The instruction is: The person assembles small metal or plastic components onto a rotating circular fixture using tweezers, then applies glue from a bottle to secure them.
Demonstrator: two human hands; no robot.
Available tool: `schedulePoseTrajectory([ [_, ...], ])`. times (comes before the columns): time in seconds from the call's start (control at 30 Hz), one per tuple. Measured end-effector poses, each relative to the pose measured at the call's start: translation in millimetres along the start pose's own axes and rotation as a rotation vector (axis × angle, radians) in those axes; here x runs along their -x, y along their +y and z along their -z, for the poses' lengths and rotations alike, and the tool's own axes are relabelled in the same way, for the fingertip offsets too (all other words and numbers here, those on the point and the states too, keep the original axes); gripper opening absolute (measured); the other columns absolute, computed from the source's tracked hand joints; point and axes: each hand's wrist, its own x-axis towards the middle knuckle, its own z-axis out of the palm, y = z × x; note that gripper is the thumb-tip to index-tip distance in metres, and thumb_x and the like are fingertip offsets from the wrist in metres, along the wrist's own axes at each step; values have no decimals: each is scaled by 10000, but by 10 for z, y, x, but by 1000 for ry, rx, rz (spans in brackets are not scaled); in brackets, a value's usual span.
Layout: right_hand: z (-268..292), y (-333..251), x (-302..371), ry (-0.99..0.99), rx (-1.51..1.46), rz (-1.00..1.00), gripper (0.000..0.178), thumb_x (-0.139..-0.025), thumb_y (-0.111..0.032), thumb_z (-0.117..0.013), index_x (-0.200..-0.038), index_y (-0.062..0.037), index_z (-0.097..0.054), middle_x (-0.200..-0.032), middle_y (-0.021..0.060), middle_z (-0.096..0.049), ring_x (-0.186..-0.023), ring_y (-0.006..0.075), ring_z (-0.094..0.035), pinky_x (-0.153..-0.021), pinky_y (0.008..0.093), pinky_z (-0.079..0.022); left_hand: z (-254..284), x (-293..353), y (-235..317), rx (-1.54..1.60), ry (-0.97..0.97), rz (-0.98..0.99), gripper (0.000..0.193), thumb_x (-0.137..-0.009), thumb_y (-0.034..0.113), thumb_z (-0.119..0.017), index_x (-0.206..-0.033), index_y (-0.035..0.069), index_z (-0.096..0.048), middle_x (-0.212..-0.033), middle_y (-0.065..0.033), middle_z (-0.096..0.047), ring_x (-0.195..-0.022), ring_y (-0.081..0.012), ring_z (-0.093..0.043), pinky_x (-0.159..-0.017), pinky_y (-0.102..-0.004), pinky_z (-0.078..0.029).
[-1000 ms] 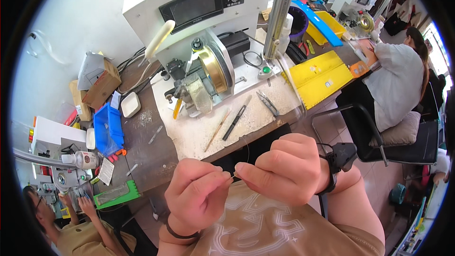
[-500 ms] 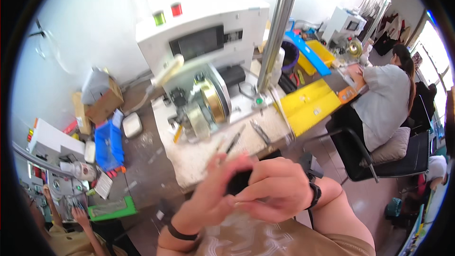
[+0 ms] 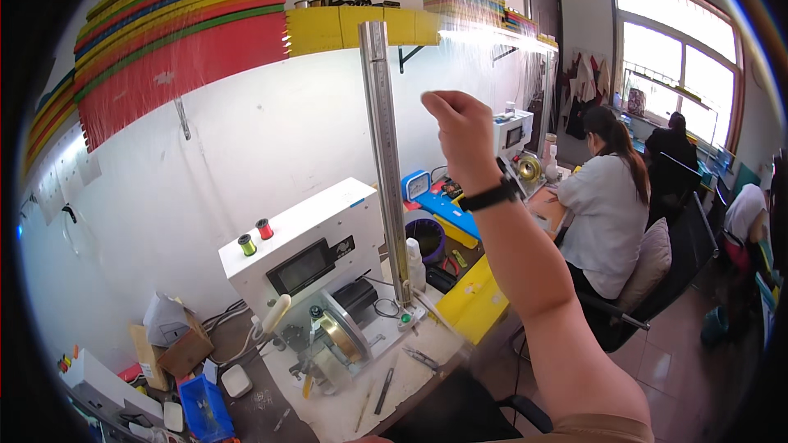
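Observation:
My right hand (image 3: 465, 133) is raised high on a stretched arm, to the right of the upright metal post (image 3: 384, 156). Its thumb and fingers are pinched together; anything between them is too fine to make out. A dark watch (image 3: 492, 195) circles that wrist. My left hand is out of view. Below stands a white machine (image 3: 304, 254) with a dark screen and a brass-coloured wheel (image 3: 341, 336). Two thread spools, one green (image 3: 247, 244) and one red (image 3: 264, 229), sit on top of it.
Tweezers (image 3: 420, 357) and a dark pen-like tool (image 3: 383, 391) lie on the pale mat. A blue bin (image 3: 205, 408) stands at left. Coloured boards with fine strands (image 3: 185, 74) are stacked on the shelf above. A person in a light shirt (image 3: 607, 205) sits at right.
My hands were together low in front of me; now the right one is raised far up and the left has left the picture. The view has tilted upward, showing the shelf and window.

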Motion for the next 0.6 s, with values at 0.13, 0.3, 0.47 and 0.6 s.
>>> schedulePoseTrajectory([
  [0.13,-326,-1,-474,-40,213,87,228,-914,-173,-742,-952,51,-759,-758,60,-696,-668,121,-593,-625,276,-494,-109,91,-326,-51,24,54,161,-999,158,-657,-1052,13,-698,-723,-40,-622,-635,-116,-538,-585,-298,-456],
  [0.3,-453,1,-657,-78,379,174,232,-921,-173,-708,-967,49,-756,-785,98,-709,-671,169,-624,-664,310,-521,-116,155,-536,7,64,162,180,-1011,175,-634,-1066,16,-697,-763,-22,-638,-688,-110,-565,-634,-283,-471],
  [0.47,-484,41,-686,-149,508,314,220,-915,-155,-691,-966,50,-754,-805,129,-717,-688,201,-645,-684,321,-530,-112,163,-613,68,186,223,173,-1009,176,-639,-1038,15,-697,-790,-17,-639,-718,-103,-567,-667,-269,-478],
  [0.6,-468,36,-724,-158,625,514,196,-922,-143,-684,-956,38,-754,-871,133,-715,-749,233,-661,-712,352,-537,-90,133,-651,58,212,237,174,-1008,175,-640,-1020,12,-697,-791,-18,-641,-724,-108,-576,-676,-267,-484],
])
